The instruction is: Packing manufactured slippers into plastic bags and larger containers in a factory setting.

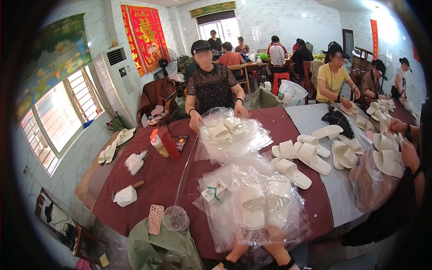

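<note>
lying at lower centre of the frame, a pair of white slippers (263,204) inside a clear plastic bag (252,216) on top of a slippery stack of bags. left hand (240,245) and right hand (276,240) reaching under the plastic from the lower edge, fingers hidden by film, so cannot tell how far open or what is gripped. risking the bag sliding off the maroon bench (153,180) edge, dragging the small green-and-white packet (213,193) along. also nearing the loose slippers (306,155) at right, possibly knocking them.
</note>
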`<act>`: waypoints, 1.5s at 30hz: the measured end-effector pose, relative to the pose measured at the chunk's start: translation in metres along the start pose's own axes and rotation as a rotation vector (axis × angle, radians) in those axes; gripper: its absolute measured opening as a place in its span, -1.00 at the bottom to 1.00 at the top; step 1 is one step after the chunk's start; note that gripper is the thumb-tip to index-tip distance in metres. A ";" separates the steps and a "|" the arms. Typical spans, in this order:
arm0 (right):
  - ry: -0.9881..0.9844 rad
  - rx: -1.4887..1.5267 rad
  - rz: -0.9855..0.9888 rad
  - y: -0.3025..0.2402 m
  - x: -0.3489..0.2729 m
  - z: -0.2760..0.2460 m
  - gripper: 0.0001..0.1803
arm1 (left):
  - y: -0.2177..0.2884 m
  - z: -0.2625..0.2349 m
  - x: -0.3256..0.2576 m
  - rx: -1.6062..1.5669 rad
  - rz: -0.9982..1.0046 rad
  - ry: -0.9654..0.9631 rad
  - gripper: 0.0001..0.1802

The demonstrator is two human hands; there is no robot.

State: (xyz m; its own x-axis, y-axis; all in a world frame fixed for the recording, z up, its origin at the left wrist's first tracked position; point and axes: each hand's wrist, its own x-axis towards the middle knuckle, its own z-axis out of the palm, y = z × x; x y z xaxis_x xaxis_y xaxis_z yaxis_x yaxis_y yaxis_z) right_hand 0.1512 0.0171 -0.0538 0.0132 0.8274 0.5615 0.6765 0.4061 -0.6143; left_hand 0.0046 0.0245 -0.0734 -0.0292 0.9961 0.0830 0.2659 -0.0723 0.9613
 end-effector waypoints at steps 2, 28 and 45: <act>-0.027 0.022 -0.040 -0.013 0.005 0.003 -0.87 | -0.016 0.002 0.000 -0.206 -0.081 0.000 -0.73; -0.077 -0.194 0.098 -0.023 -0.014 -0.013 -0.70 | -0.007 0.007 -0.001 -0.284 -0.140 -0.046 -0.82; -0.434 0.035 -0.253 -0.005 -0.037 0.001 -0.49 | 0.145 -0.038 0.008 -0.609 0.108 0.079 -0.85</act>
State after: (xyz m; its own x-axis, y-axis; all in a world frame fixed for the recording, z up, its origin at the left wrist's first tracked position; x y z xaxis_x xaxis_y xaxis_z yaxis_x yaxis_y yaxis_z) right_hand 0.1467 -0.0151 -0.0720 -0.4605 0.7833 0.4176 0.5936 0.6215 -0.5113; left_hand 0.0065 0.0197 0.0761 -0.1100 0.9765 0.1854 -0.3252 -0.2116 0.9217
